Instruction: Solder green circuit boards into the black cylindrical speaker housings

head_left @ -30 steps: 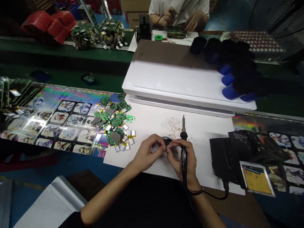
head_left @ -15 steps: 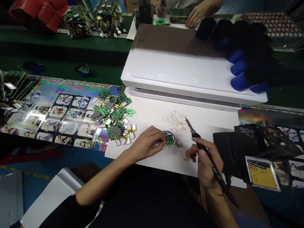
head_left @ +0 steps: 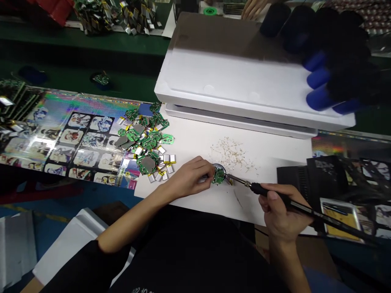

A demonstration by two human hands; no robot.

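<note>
My right hand (head_left: 285, 207) is closed around a black soldering iron (head_left: 259, 188), whose metal tip reaches the right edge of a small round green circuit board (head_left: 218, 176). The board sits inside a dark round rim on the white work surface. My left hand (head_left: 197, 177) is closed at the board's left edge, thumb and fingers pinched there; the fingertips partly cover what they grip. Thin wires show at the board's lower right. Just beyond it, small light-coloured bits (head_left: 230, 150) lie scattered on the white sheet (head_left: 189, 138).
Left of my hands is a pile of green circuit boards with silver batteries (head_left: 148, 140). A white foam box (head_left: 232, 73) stands behind, bearing several blue cylinders (head_left: 319, 97). To the right are a black box (head_left: 293, 183) and a tray with a yellow sponge (head_left: 342, 217). A co-worker's hand (head_left: 254, 8) shows at the back.
The soldering iron has swung from pointing up and away to lying nearly level, its tip now at the board. My right hand has shifted right; the left stays at the board. The view has tilted slightly down.
</note>
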